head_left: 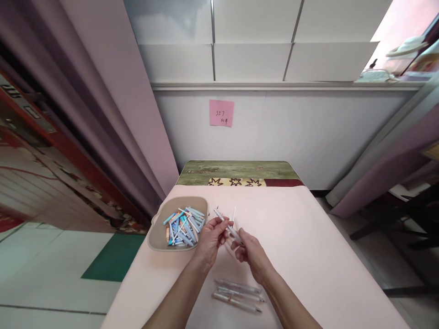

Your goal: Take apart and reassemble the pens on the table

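Note:
My left hand (213,234) is closed on a slim white pen (219,214), which slants from upper left to lower right. The fingers of my right hand (253,252) are wrapped round the pen's lower end. Just behind my hands, a few thin whitish pen parts (234,213) lie on the cloth, partly hidden by the fingers. Between my forearms lie several clear and white pens (236,302), side by side. To the left of my left hand stands a beige plastic bin (154,234) with many blue, white and orange pen pieces (185,227) inside.
A pale pink cloth (305,256) covers most of the table, whose patterned green far end (240,168) shows. Behind it is a white wall with a pink note (221,113). Purple curtains (137,114) hang at left, and a dark stand (394,228) is at right.

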Action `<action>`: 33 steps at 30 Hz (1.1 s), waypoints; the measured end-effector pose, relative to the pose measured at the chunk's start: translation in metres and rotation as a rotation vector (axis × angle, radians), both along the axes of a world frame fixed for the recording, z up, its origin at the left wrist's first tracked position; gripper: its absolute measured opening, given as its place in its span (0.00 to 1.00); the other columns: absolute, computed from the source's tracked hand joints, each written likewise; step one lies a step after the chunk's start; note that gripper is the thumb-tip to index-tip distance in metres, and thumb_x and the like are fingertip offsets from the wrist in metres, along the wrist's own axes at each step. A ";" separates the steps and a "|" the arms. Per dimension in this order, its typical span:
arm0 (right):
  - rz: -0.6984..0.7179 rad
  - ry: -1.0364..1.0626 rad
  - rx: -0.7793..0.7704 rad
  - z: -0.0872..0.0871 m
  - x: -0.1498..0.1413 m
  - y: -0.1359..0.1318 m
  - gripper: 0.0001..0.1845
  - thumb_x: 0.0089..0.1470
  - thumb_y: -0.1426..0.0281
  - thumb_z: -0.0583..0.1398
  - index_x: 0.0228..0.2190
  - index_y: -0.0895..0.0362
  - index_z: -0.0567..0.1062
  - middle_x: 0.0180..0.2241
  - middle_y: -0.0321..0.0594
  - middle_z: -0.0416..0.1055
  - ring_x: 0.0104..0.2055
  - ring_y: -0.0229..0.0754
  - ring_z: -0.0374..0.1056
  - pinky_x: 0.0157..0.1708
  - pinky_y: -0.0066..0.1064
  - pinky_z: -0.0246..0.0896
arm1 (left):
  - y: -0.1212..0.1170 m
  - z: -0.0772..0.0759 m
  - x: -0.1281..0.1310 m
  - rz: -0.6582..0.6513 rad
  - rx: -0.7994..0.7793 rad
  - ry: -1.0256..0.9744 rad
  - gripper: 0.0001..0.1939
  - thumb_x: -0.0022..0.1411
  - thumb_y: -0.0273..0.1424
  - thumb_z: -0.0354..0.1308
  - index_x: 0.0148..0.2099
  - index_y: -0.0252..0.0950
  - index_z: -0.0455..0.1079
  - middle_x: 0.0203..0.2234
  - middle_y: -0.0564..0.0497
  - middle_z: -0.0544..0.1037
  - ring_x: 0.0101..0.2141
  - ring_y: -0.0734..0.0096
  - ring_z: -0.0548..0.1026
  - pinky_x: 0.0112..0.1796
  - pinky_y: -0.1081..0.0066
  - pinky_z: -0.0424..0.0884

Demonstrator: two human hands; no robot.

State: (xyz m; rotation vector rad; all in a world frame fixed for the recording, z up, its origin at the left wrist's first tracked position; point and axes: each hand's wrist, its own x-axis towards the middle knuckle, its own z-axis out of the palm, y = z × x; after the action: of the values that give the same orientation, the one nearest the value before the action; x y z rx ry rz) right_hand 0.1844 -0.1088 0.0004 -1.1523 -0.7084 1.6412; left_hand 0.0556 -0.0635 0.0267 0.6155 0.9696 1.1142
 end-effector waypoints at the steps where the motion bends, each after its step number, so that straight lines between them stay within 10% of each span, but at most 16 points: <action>1: 0.020 -0.006 -0.013 -0.001 0.000 0.000 0.27 0.48 0.46 0.59 0.31 0.60 0.73 0.21 0.34 0.67 0.16 0.29 0.55 0.16 0.22 0.44 | 0.000 0.000 0.000 0.000 -0.001 0.004 0.17 0.46 0.33 0.69 0.37 0.31 0.72 0.31 0.46 0.80 0.18 0.85 0.66 0.17 0.82 0.56; 19: -0.337 -0.657 0.404 -0.013 0.009 -0.014 0.13 0.47 0.60 0.65 0.27 0.57 0.71 0.24 0.34 0.68 0.27 0.37 0.61 0.29 0.27 0.58 | -0.001 -0.008 0.010 0.298 0.034 0.183 0.22 0.40 0.41 0.70 0.27 0.37 0.60 0.12 0.62 0.65 0.12 0.83 0.59 0.12 0.81 0.50; 26: -0.222 -0.824 0.242 -0.026 0.029 -0.012 0.15 0.50 0.57 0.62 0.25 0.56 0.71 0.21 0.33 0.67 0.23 0.37 0.59 0.25 0.27 0.53 | 0.019 0.000 -0.012 0.265 0.208 0.430 0.16 0.45 0.40 0.66 0.28 0.36 0.64 0.14 0.62 0.66 0.14 0.81 0.63 0.16 0.80 0.57; 33: -0.181 -0.793 0.249 -0.027 0.022 -0.014 0.18 0.54 0.54 0.57 0.24 0.56 0.70 0.20 0.34 0.66 0.22 0.37 0.59 0.24 0.27 0.52 | 0.004 -0.012 -0.002 -0.082 0.105 0.428 0.14 0.46 0.39 0.63 0.32 0.34 0.72 0.18 0.57 0.69 0.14 0.81 0.62 0.14 0.78 0.52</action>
State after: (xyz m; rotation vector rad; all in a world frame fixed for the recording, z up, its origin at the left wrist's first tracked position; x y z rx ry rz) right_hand 0.2062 -0.1228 -0.0268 -1.6287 -1.2180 0.8773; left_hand 0.0533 -0.0594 0.0150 0.9974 1.2431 0.9833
